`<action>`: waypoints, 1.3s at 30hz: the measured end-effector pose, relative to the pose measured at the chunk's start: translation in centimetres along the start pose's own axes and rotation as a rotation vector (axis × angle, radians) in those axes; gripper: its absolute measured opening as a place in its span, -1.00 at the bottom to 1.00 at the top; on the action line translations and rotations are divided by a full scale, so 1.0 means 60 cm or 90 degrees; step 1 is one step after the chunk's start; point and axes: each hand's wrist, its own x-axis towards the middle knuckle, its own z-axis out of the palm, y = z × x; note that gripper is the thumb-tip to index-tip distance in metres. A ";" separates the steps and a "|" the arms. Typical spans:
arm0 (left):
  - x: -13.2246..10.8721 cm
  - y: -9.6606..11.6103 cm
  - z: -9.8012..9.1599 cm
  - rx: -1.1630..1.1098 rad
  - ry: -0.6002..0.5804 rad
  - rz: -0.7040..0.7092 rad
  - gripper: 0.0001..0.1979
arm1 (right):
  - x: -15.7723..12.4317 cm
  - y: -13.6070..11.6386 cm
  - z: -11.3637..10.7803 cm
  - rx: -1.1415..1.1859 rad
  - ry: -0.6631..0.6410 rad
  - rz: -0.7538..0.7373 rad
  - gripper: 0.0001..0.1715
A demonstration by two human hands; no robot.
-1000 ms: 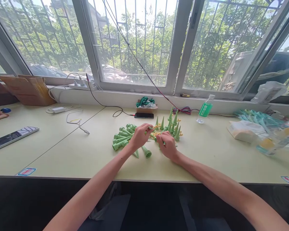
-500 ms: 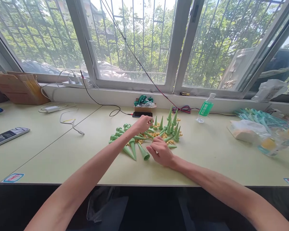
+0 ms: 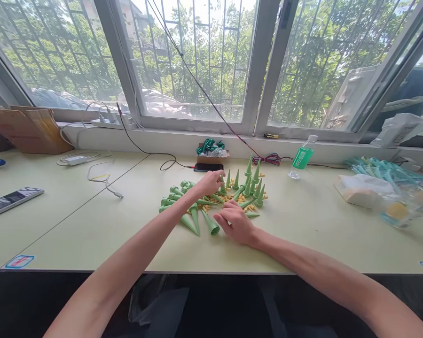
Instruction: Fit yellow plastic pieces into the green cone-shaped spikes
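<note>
Upright among other cones stands a green plastic cone-shaped spike [image 3: 223, 185], its base on the table. My left hand [image 3: 209, 184] is at its left side, with thumb and fingers slightly apart around its upper part. My right hand [image 3: 236, 223] rests near the front of the pile with its fingers curled in; whatever they may hold is hidden. Between the hands lie many small yellow pegs [image 3: 232, 199]. On the left several green cones lie on their sides, and one cone [image 3: 211, 223] shows its hollow threaded end. More cones [image 3: 256, 173] stand upright at the right.
Behind the pile are a black phone [image 3: 208, 167] and a small box [image 3: 211, 152] holding green material. A bottle with a green label [image 3: 301, 158] stands right of them. Plastic bags [image 3: 409, 206] lie far right. A cable [image 3: 107, 180] and another phone [image 3: 12, 202] lie left.
My left hand's fingers have loosened from a pinch, and the green cone under them now shows more fully, standing upright. My right hand has hardly moved.
</note>
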 end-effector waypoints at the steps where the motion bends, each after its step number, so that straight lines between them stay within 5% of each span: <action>1: 0.001 0.001 0.000 -0.002 -0.001 -0.004 -0.66 | 0.000 0.000 0.000 -0.001 0.000 0.000 -0.46; 16: -0.013 -0.038 -0.018 0.058 -0.055 -0.022 -0.85 | -0.002 0.004 0.002 0.008 -0.009 0.027 -0.43; 24: -0.011 -0.025 -0.008 0.103 -0.111 -0.043 -0.82 | -0.005 0.008 0.004 0.009 -0.007 0.030 -0.41; 39: -0.010 -0.024 -0.011 0.087 -0.089 -0.011 -0.87 | -0.003 0.008 0.003 -0.003 -0.013 0.039 -0.44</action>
